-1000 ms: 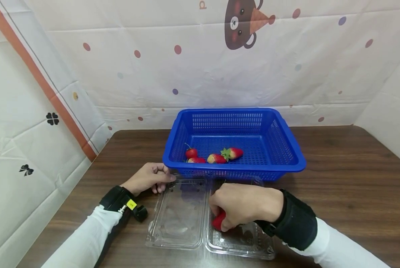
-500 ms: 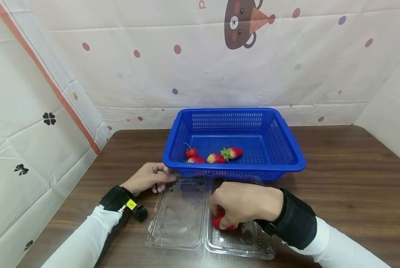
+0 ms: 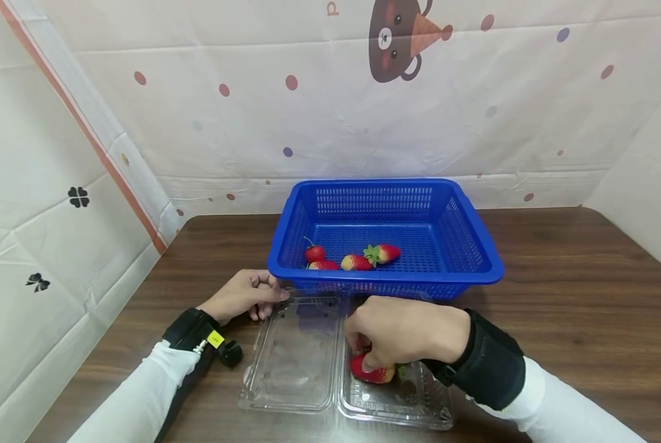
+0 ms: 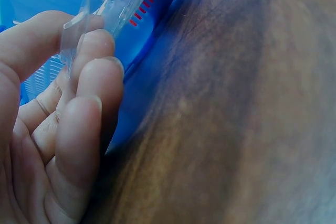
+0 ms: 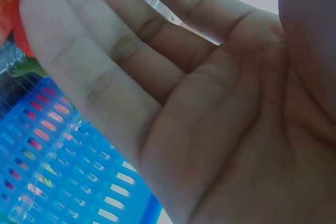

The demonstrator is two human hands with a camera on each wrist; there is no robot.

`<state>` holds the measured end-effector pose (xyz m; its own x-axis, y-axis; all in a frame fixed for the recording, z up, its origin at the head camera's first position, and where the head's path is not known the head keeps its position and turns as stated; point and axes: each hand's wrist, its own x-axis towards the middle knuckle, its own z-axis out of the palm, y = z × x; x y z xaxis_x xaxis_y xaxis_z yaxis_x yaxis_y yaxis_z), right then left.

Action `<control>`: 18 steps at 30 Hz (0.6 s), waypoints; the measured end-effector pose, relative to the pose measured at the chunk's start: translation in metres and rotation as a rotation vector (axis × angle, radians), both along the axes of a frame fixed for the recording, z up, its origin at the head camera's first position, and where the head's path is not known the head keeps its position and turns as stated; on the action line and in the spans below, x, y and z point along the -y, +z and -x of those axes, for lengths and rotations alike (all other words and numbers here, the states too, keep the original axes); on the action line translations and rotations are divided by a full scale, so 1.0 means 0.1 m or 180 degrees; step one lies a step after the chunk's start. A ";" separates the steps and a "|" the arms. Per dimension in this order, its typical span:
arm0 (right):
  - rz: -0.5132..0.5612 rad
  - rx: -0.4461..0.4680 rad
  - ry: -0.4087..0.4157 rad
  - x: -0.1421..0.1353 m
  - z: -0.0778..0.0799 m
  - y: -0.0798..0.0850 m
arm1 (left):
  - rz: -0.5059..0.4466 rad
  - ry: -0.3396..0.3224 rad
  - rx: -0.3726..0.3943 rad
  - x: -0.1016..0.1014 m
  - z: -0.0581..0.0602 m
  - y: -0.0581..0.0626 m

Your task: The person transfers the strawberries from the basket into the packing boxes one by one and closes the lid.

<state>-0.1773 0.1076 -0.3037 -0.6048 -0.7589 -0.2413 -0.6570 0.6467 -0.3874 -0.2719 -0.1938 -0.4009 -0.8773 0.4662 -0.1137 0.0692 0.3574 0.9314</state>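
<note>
A clear plastic clamshell box [image 3: 298, 363] lies opened flat on the table, its two halves side by side. At the far left corner my left hand [image 3: 248, 296] pinches the edge of the left half; in the left wrist view the clear rim [image 4: 76, 38] sits between thumb and fingertips. My right hand [image 3: 399, 329] reaches into the right half and holds a red strawberry [image 3: 379, 375] with a pale end and green leaves pointing right. The thumb lies over the fruit. In the right wrist view, red fruit [image 5: 6, 17] shows past the fingertips at upper left.
A blue plastic basket [image 3: 474, 237] stands right behind the clamshell. Several strawberries [image 3: 356, 263] lie in its front left part. Brown wood table [image 3: 563, 307] extends to both sides, with a white patterned sheet [image 3: 208, 123] hanging behind and at the left.
The strawberry under my right hand has turned, so more of its pale end and leaves show. My right hand has risen slightly. My left hand keeps its place.
</note>
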 end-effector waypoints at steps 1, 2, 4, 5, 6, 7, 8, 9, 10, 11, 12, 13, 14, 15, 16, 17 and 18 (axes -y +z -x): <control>0.0000 -0.0004 -0.0003 0.00 0.00 0.01 | 0.0001 0.0002 -0.0001 0.00 0.00 0.00; 0.0001 -0.0004 -0.0006 -0.01 0.01 0.02 | 0.0005 0.0002 -0.0005 0.00 0.00 0.01; -0.0011 -0.0023 -0.0031 -0.01 0.01 0.03 | 0.0013 0.0004 -0.0007 0.01 0.00 0.01; -0.0014 -0.0043 -0.0041 -0.02 0.02 0.04 | 0.0012 -0.0002 -0.0014 0.01 0.00 0.01; -0.0018 -0.0065 -0.0050 -0.02 0.01 0.04 | 0.0012 -0.0002 -0.0015 0.01 0.00 0.01; -0.0024 -0.0101 -0.0053 -0.02 0.01 0.05 | 0.0012 -0.0004 -0.0016 0.01 0.00 0.01; -0.0016 -0.0120 -0.0061 -0.02 0.01 0.05 | 0.0009 -0.0018 -0.0025 0.01 0.00 0.00; -0.0009 -0.0138 -0.0069 -0.02 0.01 0.06 | 0.0008 -0.0019 -0.0023 0.01 0.00 0.00; 0.0014 -0.0138 -0.0080 -0.03 0.01 0.06 | 0.0008 -0.0021 -0.0027 0.01 0.00 0.00; 0.0040 -0.0139 -0.0086 -0.03 0.01 0.07 | 0.0012 -0.0023 -0.0033 0.01 0.00 0.00; 0.0066 -0.0135 -0.0098 -0.03 0.01 0.08 | 0.0015 -0.0025 -0.0037 0.01 0.00 0.00; 0.0097 -0.0123 -0.0110 -0.04 0.01 0.08 | 0.0019 -0.0029 -0.0043 0.01 0.00 -0.01; 0.0130 -0.0118 -0.0112 -0.04 0.02 0.09 | 0.0020 -0.0036 -0.0051 0.01 0.00 -0.01; 0.0157 -0.0127 -0.0106 -0.05 0.02 0.10 | 0.0023 -0.0032 -0.0051 0.00 -0.01 -0.01; 0.0185 -0.0135 -0.0104 -0.05 0.02 0.11 | 0.0025 -0.0037 -0.0056 0.01 -0.01 -0.01; 0.0212 -0.0165 -0.0084 -0.06 0.03 0.12 | 0.0025 -0.0036 -0.0053 0.00 -0.01 0.00; 0.0248 -0.0193 -0.0069 -0.06 0.03 0.13 | 0.0023 -0.0034 -0.0052 0.00 -0.01 0.00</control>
<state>-0.1805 0.1139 -0.2906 -0.6330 -0.7606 -0.1445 -0.6670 0.6306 -0.3969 -0.2711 -0.1943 -0.4012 -0.8740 0.4749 -0.1029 0.0883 0.3634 0.9274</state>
